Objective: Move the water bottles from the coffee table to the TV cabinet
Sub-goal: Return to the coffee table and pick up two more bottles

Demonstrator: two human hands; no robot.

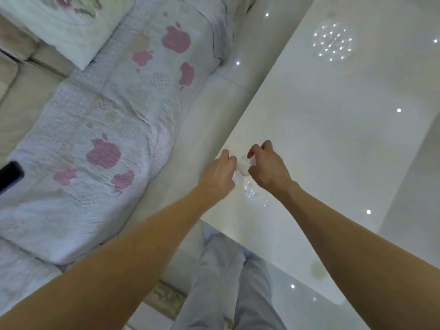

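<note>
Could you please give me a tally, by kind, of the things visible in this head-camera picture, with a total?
Clear plastic water bottles, seen from above between the hands: 1
Bare hands: 2, left hand and right hand
Glossy white coffee tables: 1
Beige sofas with an apple-print cover: 1
Pale floral cushions: 1
Flat black objects on the sofa, at the picture's edge: 1
Total: 7

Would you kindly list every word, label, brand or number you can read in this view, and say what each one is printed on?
No readable text in this view.
Water bottles, between the left hand and right hand: seen from above, mostly hidden, no label legible.
Sofa cover: pink apple shapes only, no lettering.
Dark object at the left edge: no visible markings.
Coffee table: light reflections only.
</note>
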